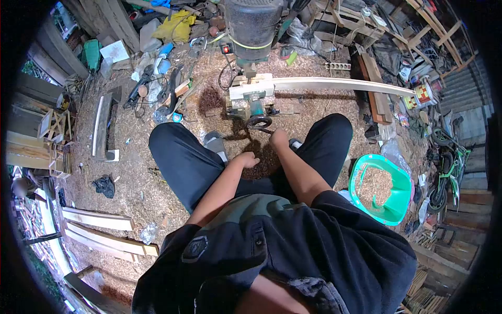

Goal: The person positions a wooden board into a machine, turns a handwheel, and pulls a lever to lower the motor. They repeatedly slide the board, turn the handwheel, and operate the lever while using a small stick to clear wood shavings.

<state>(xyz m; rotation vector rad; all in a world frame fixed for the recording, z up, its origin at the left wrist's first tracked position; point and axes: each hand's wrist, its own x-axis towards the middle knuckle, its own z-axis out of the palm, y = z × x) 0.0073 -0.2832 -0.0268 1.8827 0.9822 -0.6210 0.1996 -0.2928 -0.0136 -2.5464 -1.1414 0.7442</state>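
Observation:
Between my knees stands a machine with a dark motor housing [253, 31], a green lower body [256, 107] and a black handwheel [259, 122]. A pale wooden board [334, 83] lies across it under the head, its long end reaching to the right. My right hand [279, 138] is closed around a thin dark lever [266, 130] just below the wheel. Nearer my body, my left hand [247, 159] hangs between my thighs, fingers loosely bent and nothing visible in them.
A green basin [361, 178] with wood shavings stands to my right. A tin can [421, 96] is by the board's far end. Several planks [99, 219] lie at lower left, a dark beam [104, 125] above them. Tools and a cable [224, 78] clutter the shavings-covered floor.

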